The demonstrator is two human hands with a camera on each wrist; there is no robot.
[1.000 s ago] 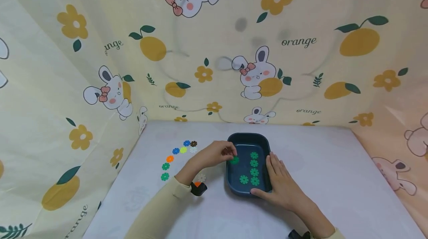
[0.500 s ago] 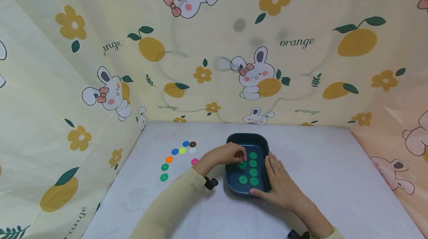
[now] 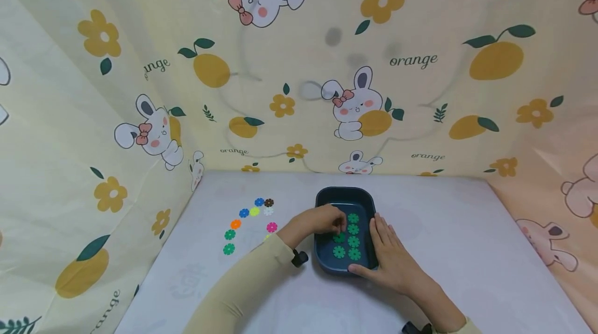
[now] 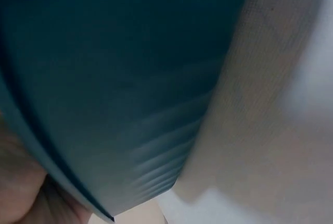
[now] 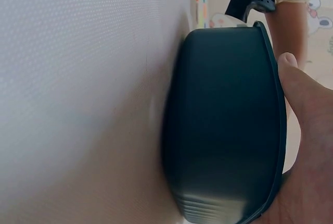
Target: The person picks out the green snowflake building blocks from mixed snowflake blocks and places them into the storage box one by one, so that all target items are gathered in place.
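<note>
A dark blue tray sits on the white table, holding several green flower-shaped pieces, such as the near right green piece. My left hand reaches over the tray's left side, its curled fingertips at a green flower-shaped piece in the left column. That piece lies low on the tray floor, partly covered by the fingers. Along the tray's right rim my right hand rests with straight fingers, the thumb at the near corner. In the right wrist view the thumb touches the rim; the left wrist view mostly shows the tray's outer wall.
Left of the tray lie loose flower-shaped pieces: two green, such as the nearer green one, an orange piece, blue ones, a brown piece, a yellow piece, a white piece and a pink piece. A printed curtain hangs behind the table.
My left hand has moved right into the tray with the green flower-shaped piece, bringing it down and nearer, beside the right column. My right hand has stayed on the rim.
</note>
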